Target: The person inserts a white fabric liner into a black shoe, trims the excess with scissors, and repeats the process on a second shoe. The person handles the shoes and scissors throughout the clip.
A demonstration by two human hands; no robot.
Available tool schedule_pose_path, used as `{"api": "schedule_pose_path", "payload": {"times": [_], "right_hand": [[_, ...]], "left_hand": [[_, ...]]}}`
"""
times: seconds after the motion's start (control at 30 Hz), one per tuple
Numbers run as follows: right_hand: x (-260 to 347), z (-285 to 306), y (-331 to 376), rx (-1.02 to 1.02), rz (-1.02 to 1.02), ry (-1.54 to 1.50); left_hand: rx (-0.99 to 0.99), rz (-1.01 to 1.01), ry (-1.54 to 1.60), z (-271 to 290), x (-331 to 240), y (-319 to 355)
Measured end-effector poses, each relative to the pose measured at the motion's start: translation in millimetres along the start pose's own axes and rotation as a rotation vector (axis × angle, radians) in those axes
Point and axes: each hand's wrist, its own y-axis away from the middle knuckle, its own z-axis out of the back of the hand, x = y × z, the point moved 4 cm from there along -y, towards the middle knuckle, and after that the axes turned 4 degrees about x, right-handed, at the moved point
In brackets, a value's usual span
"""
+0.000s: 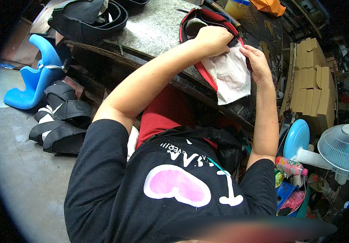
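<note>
1. Where floor meets bench at far left: blue seat (pixel 34 77) beside black pads (pixel 63 123).
2. Left hand (pixel 214 39): fingers curled, pressing red-edged piece (pixel 207 18) on grey bench (pixel 154 28).
3. White cloth (pixel 231 75): hanging between both hands over bench edge.
4. Right hand (pixel 256 60): pinching cloth's upper right edge.
5. Far right: cardboard stacks (pixel 314 85), white fan (pixel 336 148).

A blue moulded seat shell (pixel 36 75) stood on the floor at the left beside a heap of black padded pieces (pixel 61 121), while a small white fan (pixel 336 148), stacked flat cardboard (pixel 314 81) and a pale blue disc (pixel 296 137) crowded the right.
</note>
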Motion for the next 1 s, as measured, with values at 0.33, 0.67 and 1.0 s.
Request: {"api": "schedule_pose_path", "payload": {"times": [0.33, 0.67, 1.0], "right_hand": [[-5.9, -5.9, -0.7, 0.0, 0.022, -0.121], [39.4, 20.4, -37.0, -0.171, 0.215, 0.268], [62.5, 48.8, -194.1, -0.586, 0.32, 0.828]], "left_hand": [[-0.054, 0.128, 0.027, -17.0, 24.1, -17.4], [0.002, 0.084, 0.138, -12.7, 17.7, -4.2], [0.036, 0.13, 0.103, -16.4, 12.7, -7.9]]}}
